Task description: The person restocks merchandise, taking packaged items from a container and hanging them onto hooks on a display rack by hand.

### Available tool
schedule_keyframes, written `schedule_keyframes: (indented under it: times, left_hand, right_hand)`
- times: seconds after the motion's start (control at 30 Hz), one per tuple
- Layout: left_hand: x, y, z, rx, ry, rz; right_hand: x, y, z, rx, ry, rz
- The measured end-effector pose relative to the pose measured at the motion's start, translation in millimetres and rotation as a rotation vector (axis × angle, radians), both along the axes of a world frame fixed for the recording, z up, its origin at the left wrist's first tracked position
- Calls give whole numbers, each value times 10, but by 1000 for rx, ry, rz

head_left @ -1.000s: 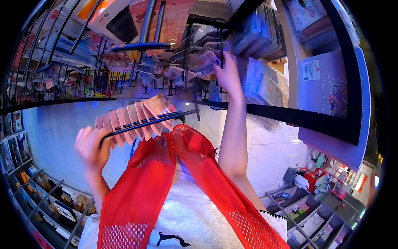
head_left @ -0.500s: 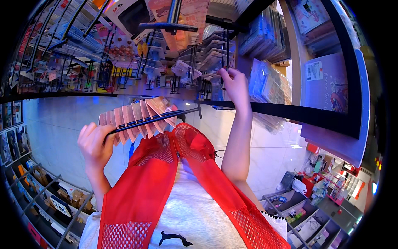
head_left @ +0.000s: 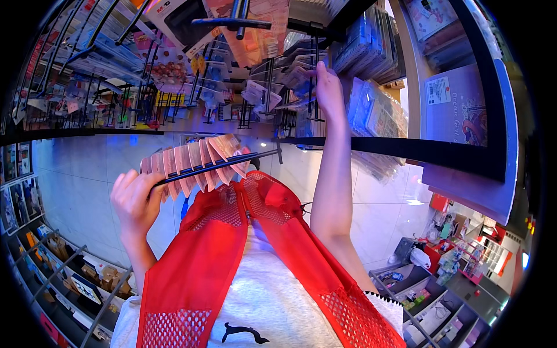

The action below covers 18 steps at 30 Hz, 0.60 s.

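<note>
My left hand (head_left: 136, 200) is closed around the end of a black metal display hook (head_left: 217, 166), held out over the floor beside my red vest. Several pinkish flat packs (head_left: 194, 161) hang along this hook in a fanned row. My right arm reaches up into the rack, and my right hand (head_left: 329, 90) is closed beside an upright-looking black hook (head_left: 314, 87). Clear flat packages (head_left: 295, 81) hang around that hook, next to my fingertips. The fingers are partly hidden, so what they grip cannot be made out.
A black shelf edge (head_left: 406, 152) crosses below my right hand. Plastic-wrapped stacks (head_left: 380, 110) stand to its right. Another hook with a crossbar (head_left: 232, 24) juts out above, and several hooks with small goods fill the left. Shelving bins (head_left: 87, 281) stand at lower left.
My right hand has moved farther up along the rack hook, and the packages near it have shifted. My left hand and its hook of packs have barely moved.
</note>
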<state>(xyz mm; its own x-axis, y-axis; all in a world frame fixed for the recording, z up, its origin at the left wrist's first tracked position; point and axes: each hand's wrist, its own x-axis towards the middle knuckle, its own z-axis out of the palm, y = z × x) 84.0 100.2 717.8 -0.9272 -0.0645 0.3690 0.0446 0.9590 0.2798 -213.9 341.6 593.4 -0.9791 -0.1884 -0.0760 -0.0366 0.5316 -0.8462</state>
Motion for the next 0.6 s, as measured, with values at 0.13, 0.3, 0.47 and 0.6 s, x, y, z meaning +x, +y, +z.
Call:
schedule_keyframes:
  times: [0.13,0.3,0.47,0.6]
  left_hand:
    - [1,22,26,-1,-1,-3]
    - [61,-26,16,-8,-14,29]
    - [60,-36,52,-38,-18,51]
    - [73,-36,64,-21,-35,43]
  right_hand:
    - [71,50,107,-27,-78,47]
    - [491,-20,359,220,616,-101]
    - [772,-219,497,226,539,302]
    - [610,-305,333,348,597,422]
